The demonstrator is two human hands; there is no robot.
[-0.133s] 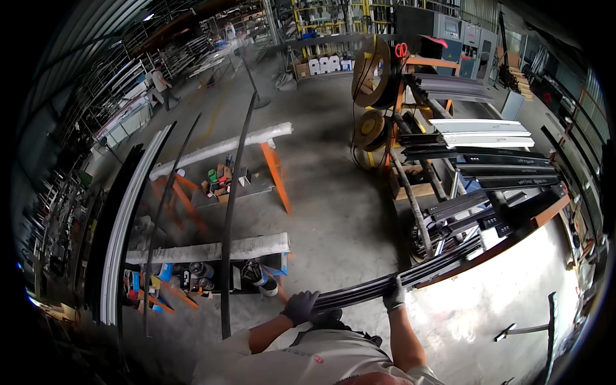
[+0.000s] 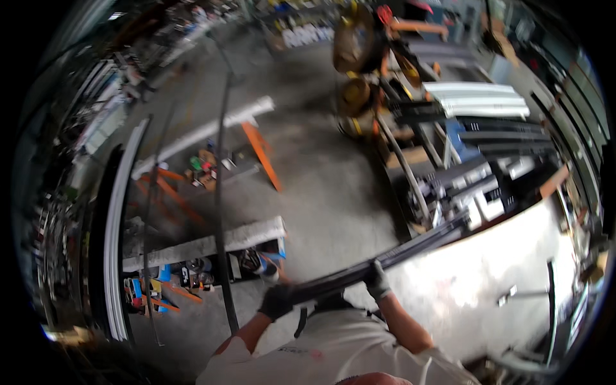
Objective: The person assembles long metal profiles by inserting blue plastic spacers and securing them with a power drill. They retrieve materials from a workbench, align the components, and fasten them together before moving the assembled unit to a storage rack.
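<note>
A bundle of long, thin black bars, probably metal profiles (image 2: 420, 247), runs aslant in front of my body. My left hand (image 2: 276, 303), in a dark glove, is closed round its near left end. Farther along, my right hand (image 2: 377, 282), also gloved, grips the bundle with its fingers wrapped over the edge. The far end reaches up to the right, beside the loaded rack. Motion blur hides how many bars there are.
The rack at right carries white panels (image 2: 478, 101), dark profiles (image 2: 507, 136) and cable spools (image 2: 356, 38). On the left stand trestles with padded beams (image 2: 212, 242) and upright white profiles (image 2: 122, 224). A dark pole (image 2: 220, 192) rises before them. A person (image 2: 136, 80) is far left.
The whole view has shifted and blurred, with the rack and trestles now higher in the picture. Both hands and the bundle sit farther left in it; both grips hold.
</note>
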